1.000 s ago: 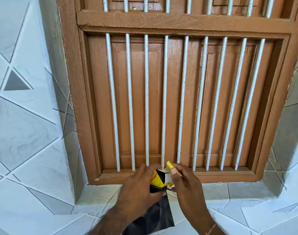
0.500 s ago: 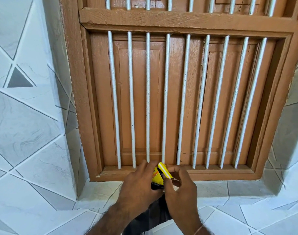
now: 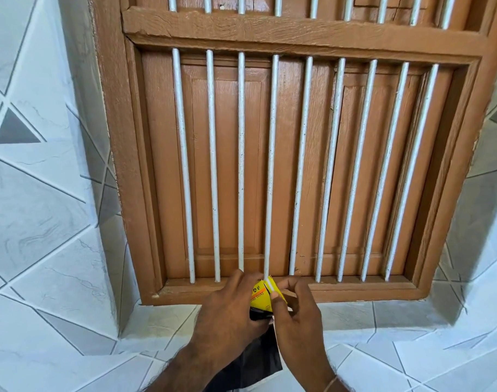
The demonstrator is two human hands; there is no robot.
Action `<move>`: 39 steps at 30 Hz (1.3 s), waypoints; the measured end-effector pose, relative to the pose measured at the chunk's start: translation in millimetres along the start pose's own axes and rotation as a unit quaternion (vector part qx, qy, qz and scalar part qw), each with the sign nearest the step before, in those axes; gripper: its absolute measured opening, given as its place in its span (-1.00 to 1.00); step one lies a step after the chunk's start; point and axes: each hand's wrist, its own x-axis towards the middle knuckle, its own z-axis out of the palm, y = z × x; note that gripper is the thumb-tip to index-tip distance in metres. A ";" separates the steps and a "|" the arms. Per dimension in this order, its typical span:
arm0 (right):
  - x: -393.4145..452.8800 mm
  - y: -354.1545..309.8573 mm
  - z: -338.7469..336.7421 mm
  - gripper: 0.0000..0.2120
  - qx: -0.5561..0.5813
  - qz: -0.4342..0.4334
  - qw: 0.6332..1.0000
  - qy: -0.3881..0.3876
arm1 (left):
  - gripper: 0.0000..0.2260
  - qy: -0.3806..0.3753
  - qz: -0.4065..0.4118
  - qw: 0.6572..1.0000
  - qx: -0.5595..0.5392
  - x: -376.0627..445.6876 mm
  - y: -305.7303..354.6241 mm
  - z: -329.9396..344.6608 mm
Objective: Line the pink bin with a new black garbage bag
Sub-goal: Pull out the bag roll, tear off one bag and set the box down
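While both hands work close together low in the view, the left hand (image 3: 230, 312) curls around a small yellow packet (image 3: 261, 297) with printed lettering, and the right hand (image 3: 297, 315) pinches the packet's upper edge between thumb and fingertips. One black garbage bag (image 3: 250, 366) hangs down from the packet, between the two wrists. Behind the hands stands one brown wooden window frame (image 3: 287, 29) with closed shutters; nine white vertical bars (image 3: 299, 171) cross its lower section. White tiles (image 3: 43, 222) with grey triangles cover the wall and the sill below. A thin bracelet (image 3: 331, 384) circles the right wrist.
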 end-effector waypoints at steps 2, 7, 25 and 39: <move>0.0 1.3 -0.6 -0.80 0.007 -0.006 1.000 -0.007 | -0.37 -0.001 -0.002 1.000 0.006 1.8 -0.7 0.8; -0.2 1.3 1.1 -0.79 0.008 -0.029 1.000 0.007 | -0.34 0.005 -0.009 1.000 0.014 5.7 0.9 3.7; -2.8 7.0 3.2 -0.89 0.043 -0.011 0.999 0.002 | -0.32 0.007 -0.018 0.998 0.054 8.7 4.3 6.0; 0.1 19.9 -5.2 -0.86 0.033 0.006 0.999 -0.001 | -0.36 -0.022 0.009 0.997 0.074 10.4 14.5 6.9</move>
